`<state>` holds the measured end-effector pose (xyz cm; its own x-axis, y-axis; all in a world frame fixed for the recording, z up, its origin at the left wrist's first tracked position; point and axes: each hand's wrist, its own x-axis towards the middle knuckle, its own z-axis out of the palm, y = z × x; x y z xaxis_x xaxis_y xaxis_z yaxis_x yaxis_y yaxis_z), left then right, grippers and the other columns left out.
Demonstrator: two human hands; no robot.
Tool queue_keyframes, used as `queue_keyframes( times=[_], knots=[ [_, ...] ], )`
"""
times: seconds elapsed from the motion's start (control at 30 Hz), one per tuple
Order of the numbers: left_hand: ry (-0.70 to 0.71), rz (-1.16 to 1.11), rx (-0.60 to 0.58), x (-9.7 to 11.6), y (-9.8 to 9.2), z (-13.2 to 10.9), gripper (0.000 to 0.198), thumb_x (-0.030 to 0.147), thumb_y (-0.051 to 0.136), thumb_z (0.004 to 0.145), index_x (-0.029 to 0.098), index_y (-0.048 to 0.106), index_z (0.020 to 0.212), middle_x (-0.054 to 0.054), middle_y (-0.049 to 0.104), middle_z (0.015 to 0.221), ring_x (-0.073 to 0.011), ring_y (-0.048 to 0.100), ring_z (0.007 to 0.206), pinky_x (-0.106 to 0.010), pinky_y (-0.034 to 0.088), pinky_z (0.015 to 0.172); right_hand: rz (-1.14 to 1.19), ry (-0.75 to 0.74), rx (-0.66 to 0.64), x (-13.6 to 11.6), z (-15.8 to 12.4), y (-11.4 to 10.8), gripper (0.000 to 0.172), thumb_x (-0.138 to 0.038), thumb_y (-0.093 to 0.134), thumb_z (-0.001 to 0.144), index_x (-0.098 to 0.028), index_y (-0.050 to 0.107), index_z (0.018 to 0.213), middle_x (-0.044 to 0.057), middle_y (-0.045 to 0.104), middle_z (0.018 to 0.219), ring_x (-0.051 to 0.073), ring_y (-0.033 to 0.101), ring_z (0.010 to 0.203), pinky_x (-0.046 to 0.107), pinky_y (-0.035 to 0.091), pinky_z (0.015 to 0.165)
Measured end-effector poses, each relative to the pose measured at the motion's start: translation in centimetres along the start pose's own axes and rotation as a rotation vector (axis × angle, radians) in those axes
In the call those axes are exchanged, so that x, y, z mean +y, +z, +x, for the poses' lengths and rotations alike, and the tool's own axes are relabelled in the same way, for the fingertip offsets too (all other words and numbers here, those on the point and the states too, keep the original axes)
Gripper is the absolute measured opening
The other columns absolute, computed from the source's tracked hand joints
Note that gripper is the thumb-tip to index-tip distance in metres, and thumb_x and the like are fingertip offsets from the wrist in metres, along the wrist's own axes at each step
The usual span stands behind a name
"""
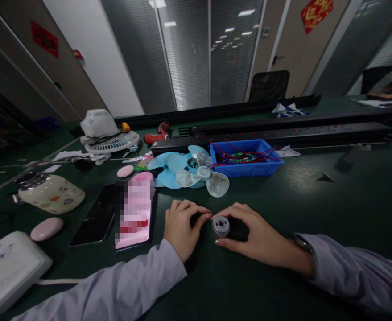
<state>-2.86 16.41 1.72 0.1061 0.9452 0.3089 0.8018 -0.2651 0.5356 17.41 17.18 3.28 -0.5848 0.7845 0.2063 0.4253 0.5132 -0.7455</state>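
Beyond lie pale-blue plastic fan blades [176, 164] and 1 blue rectangular plastic bin [249, 170] holding red wires [231, 157]. Your right hand [257, 234] grips a silver metal cylinder [220, 226]; your left hand [183, 225], beside it, pinches narrowly, contents unclear.

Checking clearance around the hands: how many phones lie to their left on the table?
2: a dark-screened phone, and, between it and the left hand, a phone with a lit pink screen.
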Motion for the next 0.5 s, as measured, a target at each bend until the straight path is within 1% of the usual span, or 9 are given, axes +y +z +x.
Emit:
queue_keyframes(
  times=[0.17,0.3,0.4,0.43,0.5],
  knots=[
    [0.023,-0.039,0.026,0.00,-0.10,-0.05,0.019,0.028,0.067,0.082,0.031,0.070,0.101,-0.002,0.071,0.096,-0.0249,0.054,0.094,-0.040,0.039,0.078,-0.003,-0.020,0.005,0.21,0.05,0.03,0.034,-0.036,0.074,0.077,-0.025,0.063,0.106,0.003,0.066,0.102,0.022,0.058,0.095,0.037,0.044,0.083],
    [0.040,-0.040,0.048,-0.06,-0.04,-0.04,0.025,0.021,0.072,0.076,0.031,0.070,0.099,0.000,0.075,0.090,-0.0257,0.056,0.090,-0.041,0.040,0.075,-0.005,-0.012,0.002,0.25,0.01,-0.01,0.034,-0.036,0.074,0.076,-0.026,0.063,0.107,0.003,0.066,0.103,0.022,0.058,0.097,0.037,0.045,0.083],
    [0.047,-0.097,0.072,0.05,-0.06,0.00,0.021,0.019,0.073,0.076,0.029,0.071,0.094,0.000,0.075,0.086,-0.0246,0.058,0.088,-0.042,0.041,0.076,-0.004,-0.005,0.000,0.19,-0.02,-0.01,0.035,-0.037,0.075,0.075,-0.026,0.063,0.106,0.003,0.065,0.102,0.022,0.058,0.096,0.037,0.045,0.083],
    [0.037,-0.133,0.100,0.14,-0.08,0.01,0.017,0.019,0.073,0.076,0.028,0.071,0.090,0.000,0.075,0.086,-0.0240,0.059,0.088,-0.042,0.042,0.077,-0.002,-0.008,0.000,0.17,-0.02,0.00,0.035,-0.037,0.075,0.075,-0.026,0.063,0.106,0.003,0.065,0.102,0.022,0.058,0.096,0.037,0.045,0.083],
    [0.033,-0.238,0.201,0.42,-0.12,-0.07,0.009,0.020,0.072,0.077,0.025,0.070,0.084,0.000,0.073,0.085,-0.0220,0.061,0.087,-0.042,0.044,0.080,0.000,-0.019,-0.001,0.13,0.01,-0.01,0.034,-0.036,0.075,0.076,-0.025,0.062,0.106,0.003,0.066,0.102,0.022,0.058,0.095,0.037,0.044,0.083]
  ],
)
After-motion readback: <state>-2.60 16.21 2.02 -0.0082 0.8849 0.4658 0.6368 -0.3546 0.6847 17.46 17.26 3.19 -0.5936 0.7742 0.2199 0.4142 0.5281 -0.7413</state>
